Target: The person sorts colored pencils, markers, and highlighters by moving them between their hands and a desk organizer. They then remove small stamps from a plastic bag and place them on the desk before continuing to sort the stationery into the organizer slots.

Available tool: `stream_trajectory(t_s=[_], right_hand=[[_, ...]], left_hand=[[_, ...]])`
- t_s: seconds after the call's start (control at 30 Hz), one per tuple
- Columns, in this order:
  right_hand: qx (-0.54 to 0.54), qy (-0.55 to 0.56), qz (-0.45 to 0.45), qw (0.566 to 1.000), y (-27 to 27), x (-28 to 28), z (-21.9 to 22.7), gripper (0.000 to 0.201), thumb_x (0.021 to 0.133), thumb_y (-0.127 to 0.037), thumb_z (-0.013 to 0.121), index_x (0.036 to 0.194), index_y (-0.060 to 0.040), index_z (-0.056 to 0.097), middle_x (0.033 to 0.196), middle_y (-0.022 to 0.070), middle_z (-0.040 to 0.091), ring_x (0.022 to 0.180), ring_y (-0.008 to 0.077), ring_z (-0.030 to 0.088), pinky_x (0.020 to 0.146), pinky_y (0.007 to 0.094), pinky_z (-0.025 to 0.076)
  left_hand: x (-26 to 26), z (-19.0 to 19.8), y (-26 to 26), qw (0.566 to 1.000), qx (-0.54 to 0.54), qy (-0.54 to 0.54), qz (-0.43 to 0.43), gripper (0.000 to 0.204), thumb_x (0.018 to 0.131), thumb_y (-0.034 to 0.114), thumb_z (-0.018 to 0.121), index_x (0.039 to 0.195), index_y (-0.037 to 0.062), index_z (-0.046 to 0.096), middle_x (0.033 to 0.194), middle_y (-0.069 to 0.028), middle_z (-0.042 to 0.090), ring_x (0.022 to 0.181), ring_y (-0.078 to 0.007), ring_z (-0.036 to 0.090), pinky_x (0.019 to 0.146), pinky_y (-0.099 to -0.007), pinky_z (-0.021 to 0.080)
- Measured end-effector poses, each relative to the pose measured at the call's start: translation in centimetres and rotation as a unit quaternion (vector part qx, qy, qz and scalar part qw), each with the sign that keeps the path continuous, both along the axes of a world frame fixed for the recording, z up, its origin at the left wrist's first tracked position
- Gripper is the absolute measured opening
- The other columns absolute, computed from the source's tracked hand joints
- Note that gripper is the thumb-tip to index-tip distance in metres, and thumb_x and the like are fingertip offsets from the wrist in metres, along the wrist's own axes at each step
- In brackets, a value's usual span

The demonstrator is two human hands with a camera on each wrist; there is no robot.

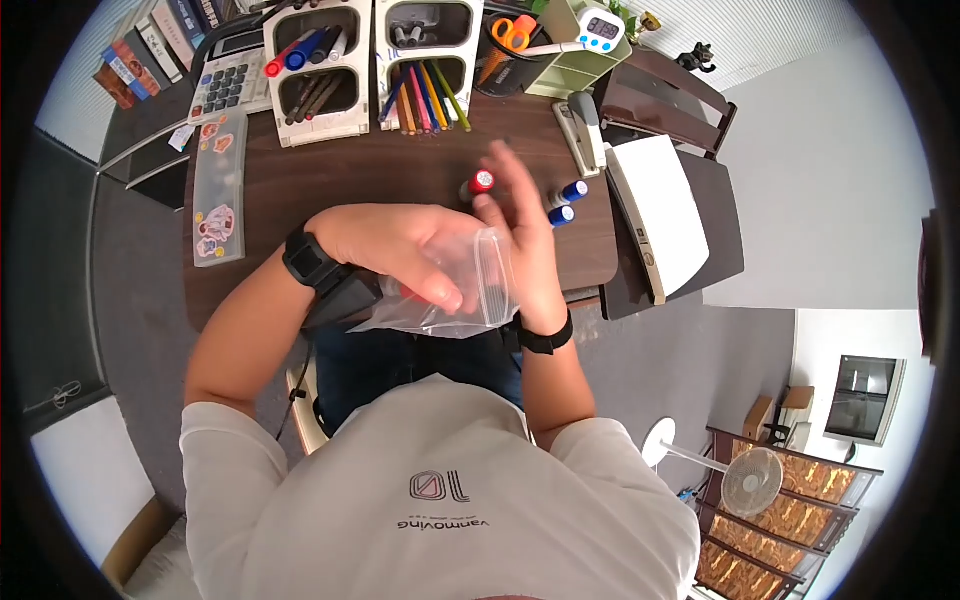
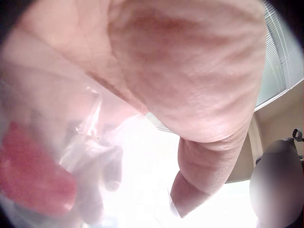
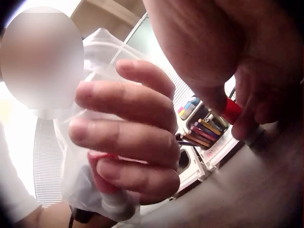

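Observation:
My left hand [image 1: 385,245] grips a clear zip bag [image 1: 490,270], its thumb lying over the front of the plastic. In the right wrist view, curled fingers [image 3: 137,135] of that hand show around the bag. A red-capped tube with a pale end [image 3: 114,206] is inside it, seen through the plastic as a red patch in the left wrist view. My right hand [image 1: 530,250] reaches past the bag's mouth and pinches another red-capped tube [image 1: 482,181] above the tabletop. Beside its fingers stand two blue-capped tubes [image 1: 568,203].
Pen holders [image 1: 370,110] with pens and colored pencils line the back, with a mesh cup [image 1: 508,75] holding scissors and a green stand with a timer [image 1: 600,32]. A stapler [image 1: 580,130] and stacked paper [image 1: 660,215] lie right; a calculator [image 1: 232,85] and pencil case [image 1: 220,190] left.

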State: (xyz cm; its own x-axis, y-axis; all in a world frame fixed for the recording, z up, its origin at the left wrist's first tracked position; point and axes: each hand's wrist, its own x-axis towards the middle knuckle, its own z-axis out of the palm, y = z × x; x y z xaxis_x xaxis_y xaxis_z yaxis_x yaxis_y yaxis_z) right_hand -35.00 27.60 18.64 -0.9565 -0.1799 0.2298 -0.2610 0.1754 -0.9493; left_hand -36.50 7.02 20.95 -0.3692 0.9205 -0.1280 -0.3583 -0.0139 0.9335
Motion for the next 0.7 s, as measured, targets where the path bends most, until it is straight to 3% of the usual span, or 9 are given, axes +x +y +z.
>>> stream_trajectory(t_s=[0.03, 0.2, 0.27, 0.37, 0.47, 0.57, 0.63, 0.7], right_hand=[[0.077, 0.055, 0.036, 0.995, 0.1, 0.1, -0.2, 0.05, 0.098, 0.005, 0.063, 0.146, -0.0094, 0.057, 0.13, 0.01, 0.065, 0.094, 0.0137, 0.063, 0.081, 0.0277, 0.053], [0.083, 0.109, 0.033, 0.99, 0.2, 0.4, -1.0, 0.04, 0.098, 0.002, 0.065, 0.137, -0.0079, 0.062, 0.12, 0.0114, 0.069, 0.09, 0.0136, 0.064, 0.079, 0.0282, 0.054], [-0.164, 0.016, -0.084, 0.983, 0.3, 1.3, -0.1, 0.037, 0.101, 0.0, 0.062, 0.138, -0.0054, 0.058, 0.121, 0.0139, 0.07, 0.09, 0.0126, 0.065, 0.078, 0.0274, 0.054], [-0.227, 0.169, -0.177, 0.943, 2.2, 2.3, 0.8, 0.037, 0.103, -0.001, 0.057, 0.14, -0.0028, 0.052, 0.121, 0.0209, 0.069, 0.098, 0.0153, 0.067, 0.078, 0.0262, 0.055], [-0.237, 0.252, -0.134, 0.929, 3.1, 3.3, 1.8, 0.049, 0.098, -0.001, 0.068, 0.139, -0.0056, 0.043, 0.12, 0.0246, 0.069, 0.11, 0.0264, 0.068, 0.093, 0.0351, 0.056], [-0.223, 0.168, -0.039, 0.96, 2.4, 4.6, 1.8, 0.053, 0.091, 0.005, 0.075, 0.128, -0.0071, 0.04, 0.119, 0.024, 0.069, 0.116, 0.0285, 0.067, 0.1, 0.0403, 0.053], [-0.202, 0.118, -0.003, 0.972, 1.5, 5.0, 1.4, 0.039, 0.092, 0.005, 0.073, 0.12, -0.0048, 0.047, 0.121, 0.0236, 0.068, 0.116, 0.0285, 0.067, 0.101, 0.0396, 0.052], [-0.146, 0.122, 0.022, 0.981, 1.5, 4.8, 0.6, 0.021, 0.095, 0.001, 0.069, 0.112, -0.0022, 0.057, 0.126, 0.0222, 0.067, 0.116, 0.0306, 0.065, 0.101, 0.0414, 0.05]], left_hand=[[-0.1, -0.1, 0.0, 1.0, 0.005, 0.017, -0.002, 0.05, 0.079, 0.017, 0.083, 0.122, 0.0021, 0.062, 0.111, -0.0081, 0.072, 0.106, -0.0164, 0.067, 0.094, -0.0318, 0.052], [-0.4, -0.9, -0.2, 0.999, 0.025, 0.035, 0.006, 0.051, 0.08, 0.019, 0.081, 0.125, 0.0015, 0.063, 0.114, -0.0089, 0.072, 0.107, -0.0166, 0.066, 0.096, -0.0321, 0.051], [-0.5, -0.8, -0.3, 0.999, 0.032, 0.024, 0.02, 0.052, 0.081, 0.02, 0.081, 0.126, 0.0014, 0.063, 0.116, -0.0092, 0.073, 0.108, -0.0167, 0.066, 0.096, -0.0317, 0.051], [-0.5, 0.4, -0.3, 0.999, -0.005, 0.041, 0.033, 0.054, 0.08, 0.02, 0.082, 0.127, 0.0017, 0.063, 0.116, -0.0101, 0.073, 0.108, -0.0171, 0.066, 0.097, -0.0317, 0.05], [-0.4, 0.1, -0.2, 0.999, 0.008, 0.016, 0.041, 0.055, 0.08, 0.021, 0.082, 0.128, 0.0017, 0.063, 0.116, -0.0105, 0.073, 0.109, -0.0173, 0.066, 0.098, -0.0318, 0.05], [0.0, 0.3, 0.2, 0.999, 0.013, 0.012, 0.049, 0.056, 0.079, 0.021, 0.083, 0.128, 0.0016, 0.063, 0.115, -0.0101, 0.073, 0.11, -0.0171, 0.065, 0.099, -0.0316, 0.049], [0.1, 0.0, 0.1, 0.998, 0.019, -0.002, 0.066, 0.058, 0.078, 0.022, 0.084, 0.127, 0.0014, 0.063, 0.116, -0.0089, 0.072, 0.11, -0.0165, 0.064, 0.098, -0.0314, 0.049], [-0.4, -1.1, 0.0, 0.998, 0.021, 0.026, 0.059, 0.064, 0.081, 0.022, 0.081, 0.136, -0.001, 0.057, 0.118, -0.0042, 0.068, 0.105, -0.0116, 0.063, 0.088, -0.0271, 0.052]])
